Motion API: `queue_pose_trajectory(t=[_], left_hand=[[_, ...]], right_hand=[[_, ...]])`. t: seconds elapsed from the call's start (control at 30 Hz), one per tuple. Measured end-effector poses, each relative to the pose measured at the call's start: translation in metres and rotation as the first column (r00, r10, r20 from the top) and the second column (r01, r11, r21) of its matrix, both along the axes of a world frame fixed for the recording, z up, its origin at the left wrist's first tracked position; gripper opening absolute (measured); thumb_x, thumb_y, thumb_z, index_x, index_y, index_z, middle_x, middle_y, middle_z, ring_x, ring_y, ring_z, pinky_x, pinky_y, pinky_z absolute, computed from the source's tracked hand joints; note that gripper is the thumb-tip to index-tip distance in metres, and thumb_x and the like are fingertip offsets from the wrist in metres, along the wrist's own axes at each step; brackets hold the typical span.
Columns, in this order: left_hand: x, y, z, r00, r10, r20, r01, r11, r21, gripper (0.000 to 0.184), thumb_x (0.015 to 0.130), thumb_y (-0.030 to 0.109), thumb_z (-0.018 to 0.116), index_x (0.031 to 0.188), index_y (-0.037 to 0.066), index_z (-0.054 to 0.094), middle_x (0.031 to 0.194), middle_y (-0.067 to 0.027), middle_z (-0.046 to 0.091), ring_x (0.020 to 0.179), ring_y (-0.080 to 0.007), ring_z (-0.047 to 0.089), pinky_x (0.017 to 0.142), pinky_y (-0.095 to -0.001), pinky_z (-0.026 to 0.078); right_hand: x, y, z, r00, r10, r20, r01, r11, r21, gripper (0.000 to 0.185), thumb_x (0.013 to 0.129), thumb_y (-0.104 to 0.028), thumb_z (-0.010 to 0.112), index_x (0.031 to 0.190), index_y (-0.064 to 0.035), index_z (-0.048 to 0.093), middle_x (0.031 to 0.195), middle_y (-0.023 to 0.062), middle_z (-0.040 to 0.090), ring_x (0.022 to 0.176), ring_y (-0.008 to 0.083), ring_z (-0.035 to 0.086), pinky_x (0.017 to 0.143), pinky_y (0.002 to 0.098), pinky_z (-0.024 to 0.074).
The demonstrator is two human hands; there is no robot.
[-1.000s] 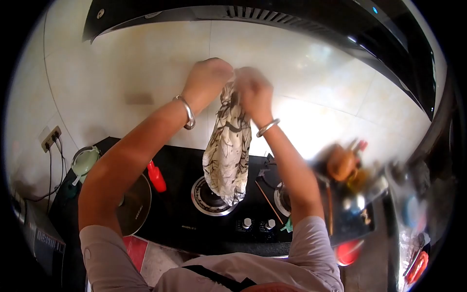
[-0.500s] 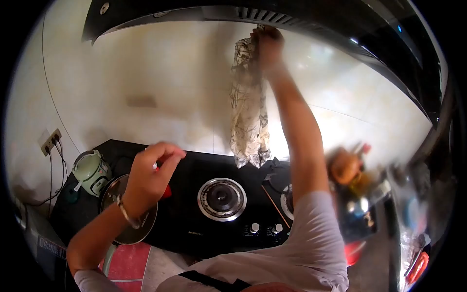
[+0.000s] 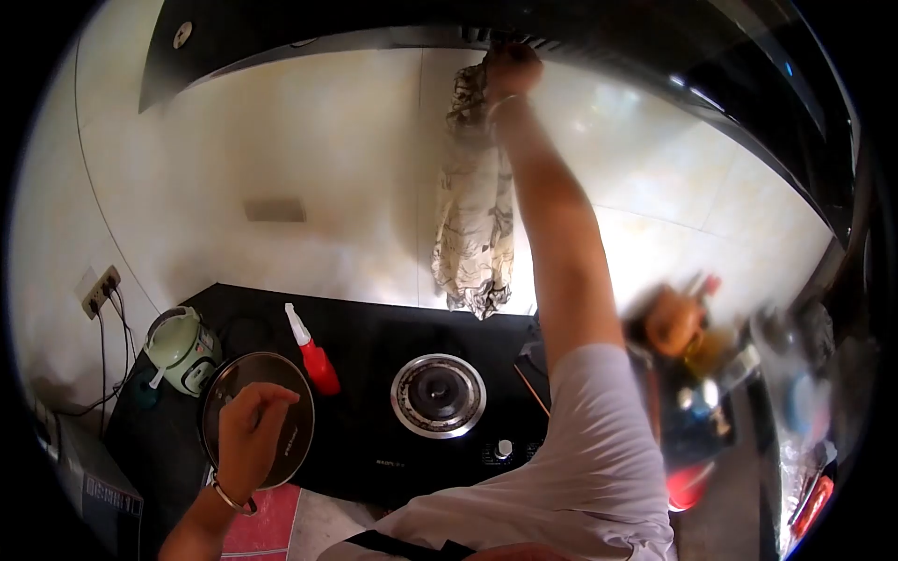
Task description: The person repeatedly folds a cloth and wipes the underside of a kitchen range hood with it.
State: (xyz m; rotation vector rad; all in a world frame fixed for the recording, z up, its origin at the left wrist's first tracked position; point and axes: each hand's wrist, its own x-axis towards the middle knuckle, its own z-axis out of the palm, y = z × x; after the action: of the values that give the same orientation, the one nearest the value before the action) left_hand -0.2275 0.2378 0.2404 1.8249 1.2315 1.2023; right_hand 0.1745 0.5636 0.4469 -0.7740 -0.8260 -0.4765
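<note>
A white cloth with dark branch-like lines (image 3: 475, 224) hangs down in front of the tiled wall, below the range hood. My right hand (image 3: 514, 70) is closed on its top end, up against the hood's lower edge. Lower left, my left hand (image 3: 251, 435) is over the lidded pan (image 3: 297, 411), its fingers pressed together; I cannot make out whether anything is between them. A red spray bottle with a white nozzle (image 3: 320, 366) lies right of the pan. The round gas burner (image 3: 438, 395) is on the black stove top, below the cloth.
A green rice cooker (image 3: 183, 352) stands at the left, near a wall socket (image 3: 100, 291) with plugged cables. The black range hood (image 3: 374, 21) spans the top. A brown stick (image 3: 532, 389) lies right of the burner. Orange and yellow items (image 3: 675, 321) are blurred at the right.
The cloth has risen with my right hand from over the burner to the hood. My left hand has let go of it and dropped down left over the pan.
</note>
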Motion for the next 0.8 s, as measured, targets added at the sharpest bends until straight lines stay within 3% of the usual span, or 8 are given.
queue_pose_trajectory(t=[0.2,0.3,0.4,0.5,0.57,0.67,0.73,0.8], left_hand=[[-0.009,-0.003,-0.004,0.998,0.023,0.061,-0.018,0.996,-0.085,0.009,0.086,-0.002,0.052,0.087,-0.003,0.06,0.086,-0.0078,0.064,0.081,-0.011,0.06,0.074,-0.0219,0.046],[-0.015,-0.004,-0.008,0.995,0.02,0.101,-0.011,0.996,-0.087,0.009,0.086,-0.002,0.051,0.089,-0.003,0.06,0.086,-0.0078,0.064,0.082,-0.0108,0.06,0.075,-0.0213,0.045],[-0.018,-0.004,-0.011,0.995,0.026,0.1,-0.02,0.997,-0.07,0.009,0.086,-0.002,0.051,0.089,-0.003,0.06,0.086,-0.0073,0.064,0.082,-0.0103,0.059,0.075,-0.0208,0.045],[-0.018,-0.005,-0.01,0.991,0.03,0.133,-0.018,0.996,-0.087,0.01,0.086,-0.003,0.05,0.089,-0.002,0.06,0.086,-0.0068,0.064,0.083,-0.0099,0.059,0.076,-0.0206,0.045],[-0.017,-0.006,-0.009,0.988,0.034,0.152,-0.019,0.995,-0.095,0.01,0.086,-0.003,0.05,0.089,-0.002,0.06,0.086,-0.0067,0.064,0.083,-0.0099,0.059,0.076,-0.0206,0.045],[-0.019,-0.008,-0.009,0.987,0.049,0.151,-0.035,0.995,-0.092,0.01,0.086,-0.003,0.05,0.089,-0.003,0.06,0.086,-0.0067,0.063,0.082,-0.01,0.059,0.075,-0.0206,0.045],[-0.021,-0.009,-0.009,0.986,0.068,0.153,-0.052,0.993,-0.105,0.01,0.086,-0.003,0.05,0.089,-0.003,0.06,0.086,-0.007,0.063,0.082,-0.0101,0.059,0.076,-0.0206,0.045],[-0.025,-0.01,-0.01,0.99,0.074,0.116,-0.065,0.995,-0.078,0.01,0.086,-0.003,0.05,0.089,-0.003,0.059,0.086,-0.0073,0.063,0.083,-0.0105,0.06,0.076,-0.0206,0.045]], right_hand=[[-0.016,-0.002,0.003,0.994,-0.03,-0.104,0.034,0.999,0.042,0.017,0.078,-0.011,0.057,0.074,0.0045,0.064,0.071,0.0241,0.063,0.063,0.0374,0.062,0.059,0.0413,0.0483],[-0.021,-0.006,0.005,0.978,0.105,-0.178,-0.094,0.993,0.069,0.015,0.079,-0.006,0.055,0.075,0.0043,0.064,0.069,0.0207,0.063,0.06,0.0316,0.062,0.056,0.0379,0.0479],[-0.037,-0.032,0.005,0.763,0.601,-0.238,-0.565,0.799,0.205,0.01,0.069,-0.005,0.062,0.078,0.0002,0.064,0.071,0.0146,0.064,0.06,0.0177,0.056,0.057,0.0326,0.0483],[-0.023,0.002,0.005,0.754,0.613,-0.236,-0.553,0.786,0.276,0.012,0.078,0.002,0.051,0.079,0.0021,0.063,0.073,0.0113,0.063,0.066,0.0208,0.058,0.06,0.0336,0.0478],[-0.007,0.029,-0.002,0.907,0.407,-0.105,-0.383,0.903,0.192,0.009,0.077,0.004,0.052,0.078,0.0014,0.061,0.075,0.0118,0.062,0.067,0.0206,0.058,0.062,0.0331,0.0484],[-0.002,0.047,-0.003,0.958,0.284,-0.037,-0.268,0.934,0.237,0.007,0.077,0.006,0.053,0.077,-0.0006,0.057,0.078,0.0116,0.061,0.067,0.0205,0.056,0.061,0.0339,0.0494],[-0.005,0.046,-0.001,0.916,0.4,-0.039,-0.371,0.879,0.301,0.009,0.078,0.007,0.053,0.077,-0.0022,0.054,0.078,0.0114,0.06,0.066,0.021,0.056,0.06,0.0356,0.0498],[-0.009,0.042,0.0,0.785,0.616,-0.069,-0.56,0.752,0.348,0.011,0.079,0.007,0.052,0.077,-0.0036,0.052,0.079,0.0114,0.059,0.066,0.0219,0.056,0.057,0.037,0.0497]])
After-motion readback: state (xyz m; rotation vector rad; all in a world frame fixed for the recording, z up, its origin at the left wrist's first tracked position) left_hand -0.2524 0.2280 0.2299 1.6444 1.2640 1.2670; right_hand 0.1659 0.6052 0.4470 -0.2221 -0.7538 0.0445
